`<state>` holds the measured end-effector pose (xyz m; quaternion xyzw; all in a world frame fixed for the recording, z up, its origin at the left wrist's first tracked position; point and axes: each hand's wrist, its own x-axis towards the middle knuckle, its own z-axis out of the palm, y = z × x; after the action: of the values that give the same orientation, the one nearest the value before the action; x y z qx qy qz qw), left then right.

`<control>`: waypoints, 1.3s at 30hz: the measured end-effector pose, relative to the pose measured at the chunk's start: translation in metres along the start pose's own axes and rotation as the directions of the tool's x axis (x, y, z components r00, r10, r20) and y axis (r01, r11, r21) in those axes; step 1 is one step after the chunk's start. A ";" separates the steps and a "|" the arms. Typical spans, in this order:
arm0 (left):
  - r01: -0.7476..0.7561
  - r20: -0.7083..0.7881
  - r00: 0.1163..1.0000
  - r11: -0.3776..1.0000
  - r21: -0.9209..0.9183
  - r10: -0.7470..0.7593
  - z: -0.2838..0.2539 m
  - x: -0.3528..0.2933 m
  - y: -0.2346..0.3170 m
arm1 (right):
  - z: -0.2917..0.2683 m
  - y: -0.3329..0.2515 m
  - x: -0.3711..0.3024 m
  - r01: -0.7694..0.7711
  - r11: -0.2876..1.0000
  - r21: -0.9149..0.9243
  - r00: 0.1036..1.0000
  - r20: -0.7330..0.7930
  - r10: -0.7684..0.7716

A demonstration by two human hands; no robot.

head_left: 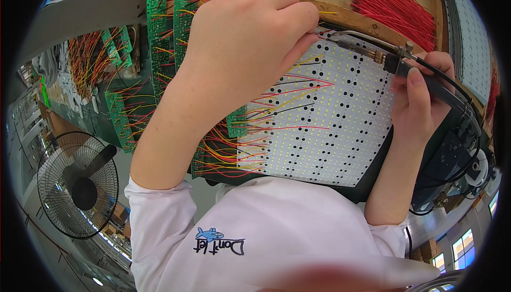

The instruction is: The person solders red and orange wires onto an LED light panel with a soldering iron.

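My right hand (423, 98) is closed around the dark handle of a soldering iron (396, 64). A thin curved metal tube runs along the iron, and its tip points left toward my left fingertips. My left hand (255, 36) reaches over from the left with thumb and forefinger pinched on what looks like a thin wire, mostly hidden by the fingers. Both hands meet above the far edge of a white LED panel (319, 148) with rows of small yellowish chips and black holes. Red, yellow and black wires from green circuit boards (237, 123) lie across the panel.
More green circuit boards (158, 36) with wires stand at the left. A bundle of red wires (391, 7) lies behind a wooden strip (340, 18). White LED strips (468, 31) lie at the far right. A fan (82, 191) stands at lower left; black cable (479, 132) hangs by my right arm.
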<state>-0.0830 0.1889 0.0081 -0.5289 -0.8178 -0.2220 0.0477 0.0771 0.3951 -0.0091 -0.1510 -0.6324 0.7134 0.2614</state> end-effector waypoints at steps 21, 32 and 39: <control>-0.082 -0.022 0.997 0.979 -0.184 0.079 -0.036 0.006 -0.003 | -0.013 0.003 0.002 0.018 0.951 0.309 1.000 0.019 -0.025; 0.416 0.135 0.878 0.872 0.258 -0.459 -0.076 -0.063 0.035 | -0.019 0.010 0.006 -0.017 0.946 0.324 0.996 -0.078 0.045; 0.551 0.051 0.834 0.828 -0.101 -0.549 -0.065 -0.067 0.039 | -0.017 0.007 0.005 -0.006 0.935 0.355 0.996 -0.085 0.038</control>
<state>-0.0296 0.1193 0.0575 -0.2754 -0.9221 -0.2662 -0.0557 0.0807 0.4118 -0.0184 -0.1406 -0.4792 0.8110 0.3046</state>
